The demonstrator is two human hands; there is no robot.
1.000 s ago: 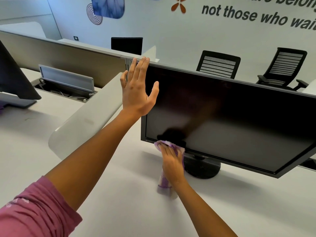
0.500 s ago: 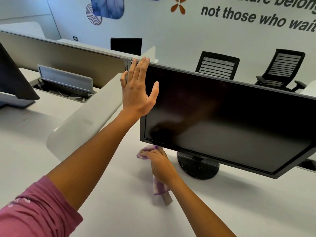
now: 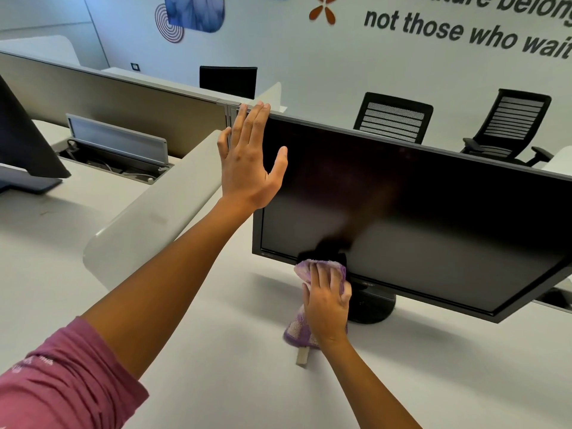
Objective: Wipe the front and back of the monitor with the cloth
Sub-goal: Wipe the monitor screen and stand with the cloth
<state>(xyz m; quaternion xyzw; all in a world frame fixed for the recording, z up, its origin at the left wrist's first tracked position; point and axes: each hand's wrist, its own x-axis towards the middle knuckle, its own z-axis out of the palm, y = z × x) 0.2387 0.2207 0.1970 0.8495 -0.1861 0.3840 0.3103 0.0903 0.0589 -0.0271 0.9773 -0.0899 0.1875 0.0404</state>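
A black monitor (image 3: 418, 193) stands on a round base on the white desk (image 3: 216, 351), its dark screen facing me. My left hand (image 3: 247, 162) lies flat with straight fingers against the monitor's upper left corner. My right hand (image 3: 326, 300) holds a purple and white cloth (image 3: 305, 269) against the lower left of the screen, at the bottom bezel. Part of the cloth hangs down under my wrist to the desk.
A white curved divider (image 3: 148, 218) runs along the left of the monitor. Another monitor (image 3: 21, 144) stands at far left, with a cable tray (image 3: 117, 144) behind it. Black office chairs (image 3: 393, 119) stand beyond the grey partition.
My right hand dropped with the cloth below the monitor's left corner, then came back up and to the right onto the bottom of the screen. My left hand stayed put.
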